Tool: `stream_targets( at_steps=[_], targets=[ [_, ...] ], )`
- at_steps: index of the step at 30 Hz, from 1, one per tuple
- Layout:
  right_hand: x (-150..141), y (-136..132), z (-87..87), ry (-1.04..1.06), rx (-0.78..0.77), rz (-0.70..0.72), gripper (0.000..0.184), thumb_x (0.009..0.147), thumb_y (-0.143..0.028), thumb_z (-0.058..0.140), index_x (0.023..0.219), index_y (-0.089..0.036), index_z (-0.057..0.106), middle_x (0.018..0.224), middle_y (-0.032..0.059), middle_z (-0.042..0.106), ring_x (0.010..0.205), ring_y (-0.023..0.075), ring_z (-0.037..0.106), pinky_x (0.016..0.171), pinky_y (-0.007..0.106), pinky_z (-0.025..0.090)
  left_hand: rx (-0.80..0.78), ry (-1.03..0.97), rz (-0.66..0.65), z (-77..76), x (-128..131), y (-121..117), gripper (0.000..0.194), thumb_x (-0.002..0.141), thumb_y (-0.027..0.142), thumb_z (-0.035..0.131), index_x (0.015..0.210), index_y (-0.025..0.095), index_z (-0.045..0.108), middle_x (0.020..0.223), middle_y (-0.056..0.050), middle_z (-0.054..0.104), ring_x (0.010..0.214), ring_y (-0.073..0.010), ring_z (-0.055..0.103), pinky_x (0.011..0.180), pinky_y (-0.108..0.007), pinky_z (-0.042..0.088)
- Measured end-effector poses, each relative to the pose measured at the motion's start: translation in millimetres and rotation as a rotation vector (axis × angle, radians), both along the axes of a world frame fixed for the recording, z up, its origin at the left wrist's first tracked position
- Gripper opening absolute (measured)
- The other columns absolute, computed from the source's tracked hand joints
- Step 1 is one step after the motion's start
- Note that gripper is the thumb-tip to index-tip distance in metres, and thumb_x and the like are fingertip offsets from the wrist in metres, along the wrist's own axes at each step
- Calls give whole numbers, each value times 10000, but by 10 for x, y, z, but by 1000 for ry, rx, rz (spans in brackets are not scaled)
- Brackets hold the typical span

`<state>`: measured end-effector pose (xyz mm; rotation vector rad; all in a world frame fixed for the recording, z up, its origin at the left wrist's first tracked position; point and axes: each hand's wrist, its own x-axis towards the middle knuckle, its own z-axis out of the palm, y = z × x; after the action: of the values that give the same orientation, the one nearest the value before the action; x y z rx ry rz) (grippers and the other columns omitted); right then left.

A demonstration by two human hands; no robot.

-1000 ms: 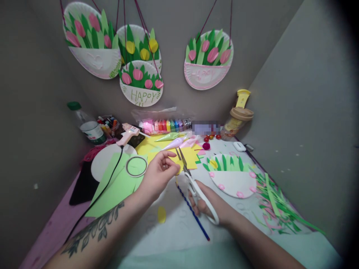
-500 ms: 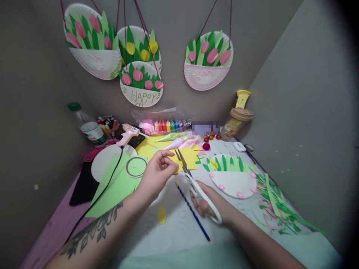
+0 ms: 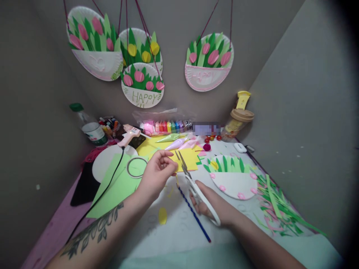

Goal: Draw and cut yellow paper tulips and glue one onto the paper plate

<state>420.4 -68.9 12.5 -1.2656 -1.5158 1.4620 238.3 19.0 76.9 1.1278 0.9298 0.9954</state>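
Observation:
My left hand pinches a small yellow paper piece just above the table, fingers curled closed on it. My right hand grips white-handled scissors, whose blades are slightly apart and point away from me right beside the yellow piece. A yellow paper oval lies on the table below my left wrist. A blue pencil lies diagonally under the scissors.
A paper-plate basket with green leaves lies to the right, green and pink paper scraps beyond it. Green sheets, a tape ring, a pink glue gun, yellow sheets, a bottle and paint pots fill the back. Finished plates hang on the wall.
My hands and the scissors stay almost in place; the blades have shifted slightly at the yellow piece. A thin yellow sliver now lies on the table under my left hand.

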Motion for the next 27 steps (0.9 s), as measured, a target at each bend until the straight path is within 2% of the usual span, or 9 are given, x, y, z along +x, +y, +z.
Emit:
stream_targets(
  at_steps=[5,10,13,18,27],
  targets=[
    [-7,-3,-29,-16,2,28,255,788,-382,587,904,-201,452,793,-5,512,655,128,476,582,255,412,15,27,-43,-49,5,-10,298,712,251,695,942,193,515,643,72,526,612,-82,510,622,-222,457],
    [13,3,-31,-27,58,46,432,793,-588,571,910,-192,445,795,8,526,659,138,484,604,274,423,18,41,-58,-50,18,-22,295,711,253,692,936,193,511,645,72,523,617,-86,514,631,-226,449],
    [15,1,-44,-29,66,42,463,805,-629,545,920,-191,448,787,4,521,654,134,483,598,270,424,6,40,-58,-44,23,-27,300,701,253,699,927,196,510,636,72,524,611,-90,518,625,-227,446],
    [19,0,-40,-32,74,56,421,809,-582,563,915,-191,449,787,3,521,650,129,481,589,265,426,10,29,-45,-49,22,-26,291,702,257,702,922,198,521,637,69,532,604,-89,516,617,-225,447],
    [18,3,20,-31,-14,40,304,752,-418,624,861,-194,450,746,-11,507,624,119,441,553,249,384,24,7,-15,-20,0,0,289,691,268,717,910,191,545,657,58,550,598,-88,536,598,-224,472]
  ],
)
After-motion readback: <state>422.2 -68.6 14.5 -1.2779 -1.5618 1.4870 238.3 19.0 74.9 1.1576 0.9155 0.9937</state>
